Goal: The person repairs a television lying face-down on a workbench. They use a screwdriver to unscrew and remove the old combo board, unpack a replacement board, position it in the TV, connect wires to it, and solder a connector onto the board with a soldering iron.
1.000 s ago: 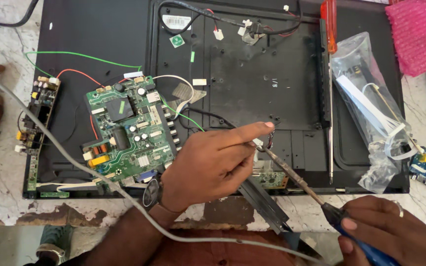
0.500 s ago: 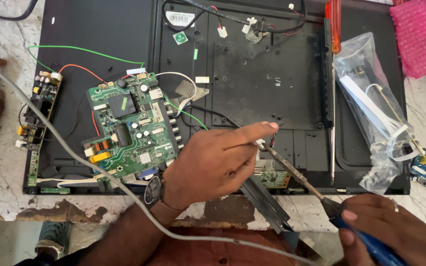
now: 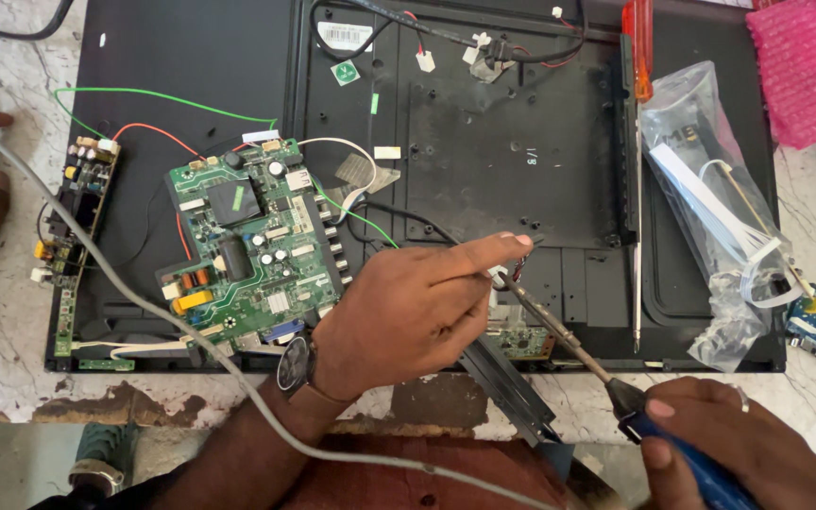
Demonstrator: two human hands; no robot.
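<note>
Black rear panel of a flat screen [image 3: 484,170] flat on a worn marble worktop [image 3: 2,378]. Green main circuit board [image 3: 252,250] on panel, left of centre. Left hand [image 3: 417,312] just right of board, forefinger extended, pinching a small wire end. Right hand [image 3: 739,449] below panel's lower right corner, closed around blue-handled soldering iron [image 3: 578,349], tip at that wire. Red-handled screwdriver [image 3: 637,142] and clear plastic bag [image 3: 720,208] on panel's right side.

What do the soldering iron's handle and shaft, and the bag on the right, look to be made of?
Soldering iron in the right hand: handle looks like blue plastic, smooth; shaft looks like dull grey metal. Bag: thin clear plastic film, judging by its creases, glare and the white parts seen through it.
</note>
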